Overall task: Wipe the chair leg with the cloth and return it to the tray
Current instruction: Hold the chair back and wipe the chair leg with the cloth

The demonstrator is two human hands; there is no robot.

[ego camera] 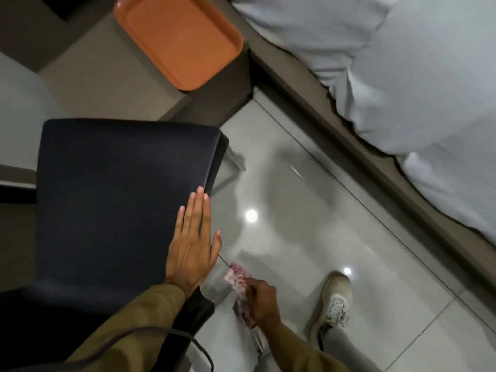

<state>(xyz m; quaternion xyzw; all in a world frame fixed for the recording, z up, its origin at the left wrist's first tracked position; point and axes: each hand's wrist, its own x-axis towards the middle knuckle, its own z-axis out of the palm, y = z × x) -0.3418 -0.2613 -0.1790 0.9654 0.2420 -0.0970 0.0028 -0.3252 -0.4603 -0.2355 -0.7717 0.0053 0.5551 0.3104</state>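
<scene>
The left hand (192,245) lies flat and open on the chair seat (120,200), likely to keep it from moving, while the right hand (264,302) squeezes the cloth (240,281) down by the chair leg (217,288), far from the orange tray (179,38)

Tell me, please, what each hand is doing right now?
Left hand: open, flat on the chair seat.
Right hand: closed on the cloth.

Glossy pale floor tiles (308,210) mirror ceiling lights beside a bed (416,76) draped in white sheets.
</scene>
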